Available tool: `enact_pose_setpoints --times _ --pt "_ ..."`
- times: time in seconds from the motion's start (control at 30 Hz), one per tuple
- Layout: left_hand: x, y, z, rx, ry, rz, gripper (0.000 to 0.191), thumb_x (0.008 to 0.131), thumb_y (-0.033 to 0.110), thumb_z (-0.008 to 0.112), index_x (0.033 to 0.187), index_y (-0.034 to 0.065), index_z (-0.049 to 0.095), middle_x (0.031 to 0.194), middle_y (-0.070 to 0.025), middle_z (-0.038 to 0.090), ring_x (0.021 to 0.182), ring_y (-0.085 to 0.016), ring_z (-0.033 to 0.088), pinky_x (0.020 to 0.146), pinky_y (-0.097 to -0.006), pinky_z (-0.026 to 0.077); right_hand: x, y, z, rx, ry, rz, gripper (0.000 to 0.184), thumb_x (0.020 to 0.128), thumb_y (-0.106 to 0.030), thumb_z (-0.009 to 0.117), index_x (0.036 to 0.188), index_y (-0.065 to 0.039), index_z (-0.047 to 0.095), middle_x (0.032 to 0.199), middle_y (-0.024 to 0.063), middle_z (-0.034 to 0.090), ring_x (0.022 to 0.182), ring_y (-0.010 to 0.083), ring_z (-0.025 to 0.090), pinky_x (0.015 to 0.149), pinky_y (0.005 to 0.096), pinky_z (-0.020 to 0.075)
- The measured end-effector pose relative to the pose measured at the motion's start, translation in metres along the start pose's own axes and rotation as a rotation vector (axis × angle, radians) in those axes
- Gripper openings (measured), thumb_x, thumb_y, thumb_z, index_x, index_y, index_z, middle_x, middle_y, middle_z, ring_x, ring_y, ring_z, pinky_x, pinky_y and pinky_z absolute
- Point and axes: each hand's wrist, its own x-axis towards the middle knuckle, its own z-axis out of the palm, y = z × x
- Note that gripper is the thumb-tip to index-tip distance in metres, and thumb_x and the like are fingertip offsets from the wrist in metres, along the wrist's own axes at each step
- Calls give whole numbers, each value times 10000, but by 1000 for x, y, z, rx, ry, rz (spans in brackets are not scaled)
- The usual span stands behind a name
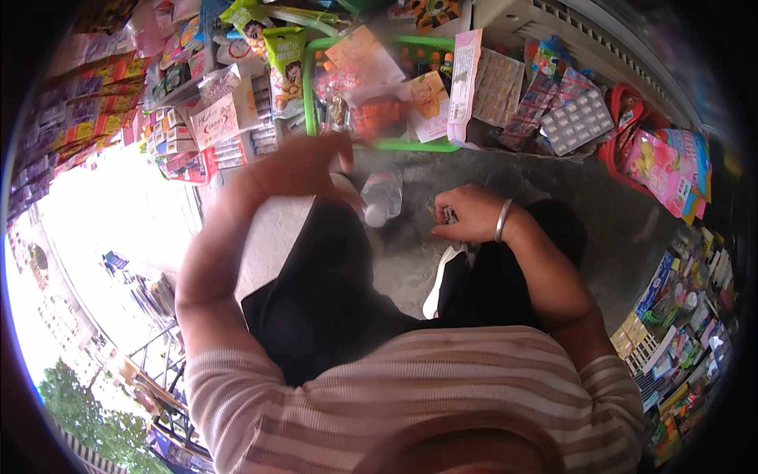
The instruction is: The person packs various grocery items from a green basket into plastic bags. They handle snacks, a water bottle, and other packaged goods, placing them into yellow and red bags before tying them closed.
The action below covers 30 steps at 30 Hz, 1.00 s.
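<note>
My left hand (296, 169) is blurred and hangs just short of the front rim of a green plastic basket (408, 145). Its fingers are spread, and I see nothing between them. Inside the basket are orange-capped bottles (435, 60), a peach-coloured printed card (429, 103) and clear-wrapped goods. My right hand (477, 210), with a silver bangle (503, 220) at its wrist, rests by my knee with curled fingers around small greyish pieces (450, 216), too small to identify. Between my hands a clear plastic bottle with a white cap (382, 195) lies on the concrete floor.
Beyond the floor sit green snack bags (287, 65), a carton with blister packs (577, 123) and a red basket (613, 160) with pink pouches (660, 169). Small boxes (172, 136) fill the left. More packaged goods (687, 332) crowd the right.
</note>
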Motion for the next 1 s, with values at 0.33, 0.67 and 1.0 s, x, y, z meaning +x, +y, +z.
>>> enact_pose_setpoints --times 0.33,0.67,1.0 --pt "19 8 86 182 194 534 318 698 283 708 935 109 587 788 -86 613 672 -261 632 557 -362 499 20 -2 1 -88 -20 64 321 693 -340 665 852 -62 669 878 168 663 829 327 640 758 406 494" --pt "-29 47 -19 -571 861 360 315 642 208 742 859 25 606 750 -51 625 654 -126 574 603 -244 448 11 4 -15 561 206 -329 583 720 24 581 1284 -63 465 1311 99 508 1178 157 488 910 313 439" --pt "39 65 -86 -180 1195 383 210 733 133 757 847 21 620 777 -8 635 687 -57 553 644 -216 461 7 10 -7 978 295 -276 436 858 7 515 1291 -7 466 1112 94 629 1012 120 572 859 253 449"
